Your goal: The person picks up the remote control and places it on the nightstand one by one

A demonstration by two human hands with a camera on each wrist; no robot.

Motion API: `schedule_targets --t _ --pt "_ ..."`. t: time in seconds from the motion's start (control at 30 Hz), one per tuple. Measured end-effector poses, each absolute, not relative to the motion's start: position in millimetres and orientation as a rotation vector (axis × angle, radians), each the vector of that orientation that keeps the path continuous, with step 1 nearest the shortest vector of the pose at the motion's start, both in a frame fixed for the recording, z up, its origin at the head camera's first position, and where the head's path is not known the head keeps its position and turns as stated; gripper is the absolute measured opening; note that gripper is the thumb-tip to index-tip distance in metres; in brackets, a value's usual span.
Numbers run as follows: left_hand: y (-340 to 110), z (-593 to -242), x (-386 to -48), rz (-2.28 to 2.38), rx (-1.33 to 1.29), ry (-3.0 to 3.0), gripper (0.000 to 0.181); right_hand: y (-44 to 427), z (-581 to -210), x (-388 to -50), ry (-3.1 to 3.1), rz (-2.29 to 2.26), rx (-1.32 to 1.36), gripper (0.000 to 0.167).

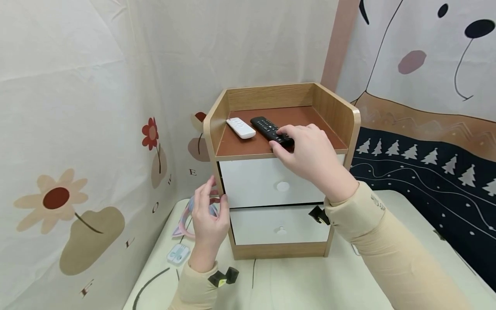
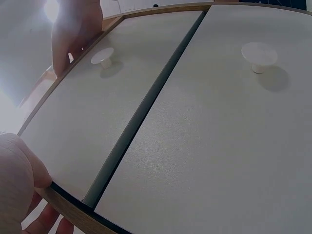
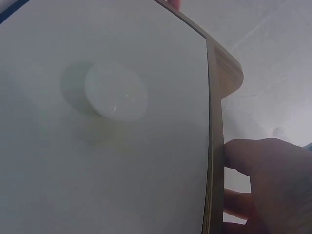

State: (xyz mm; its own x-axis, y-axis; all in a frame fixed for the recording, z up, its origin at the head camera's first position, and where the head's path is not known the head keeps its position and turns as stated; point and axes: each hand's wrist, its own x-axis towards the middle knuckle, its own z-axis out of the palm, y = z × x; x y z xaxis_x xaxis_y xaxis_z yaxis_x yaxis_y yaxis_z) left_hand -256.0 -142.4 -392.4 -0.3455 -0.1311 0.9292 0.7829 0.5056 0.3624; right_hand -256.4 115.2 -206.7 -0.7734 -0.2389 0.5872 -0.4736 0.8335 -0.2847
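Observation:
A small wooden two-drawer cabinet stands on the pale surface, its top tray lined in brown. On that tray lies a black remote control, slanting toward the front edge. My right hand grips its near end between thumb and fingers, covering part of it. Left of it rests a white remote control. My left hand is at the cabinet's left side, fingers fairly straight. In the left wrist view, the left thumb lies at the front edge with the fingers behind the side panel.
Both white drawers, the upper and the lower, have round knobs. Left of the cabinet lie a pastel ring-shaped item, partly hidden, and a clear case with light-blue contents. Printed fabric hangs close behind and beside.

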Motion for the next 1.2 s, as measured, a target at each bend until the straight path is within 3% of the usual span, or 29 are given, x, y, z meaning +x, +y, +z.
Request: schedule_targets --t 0.87,1.2 --pt "-141 -392 -250 -1.066 -0.551 -1.675 0.060 106 -178 -302 -2.726 0.543 0.715 0.045" --pt "-141 -390 -250 -1.097 -0.521 -1.719 0.059 106 -178 -300 -2.785 0.518 0.693 0.053"
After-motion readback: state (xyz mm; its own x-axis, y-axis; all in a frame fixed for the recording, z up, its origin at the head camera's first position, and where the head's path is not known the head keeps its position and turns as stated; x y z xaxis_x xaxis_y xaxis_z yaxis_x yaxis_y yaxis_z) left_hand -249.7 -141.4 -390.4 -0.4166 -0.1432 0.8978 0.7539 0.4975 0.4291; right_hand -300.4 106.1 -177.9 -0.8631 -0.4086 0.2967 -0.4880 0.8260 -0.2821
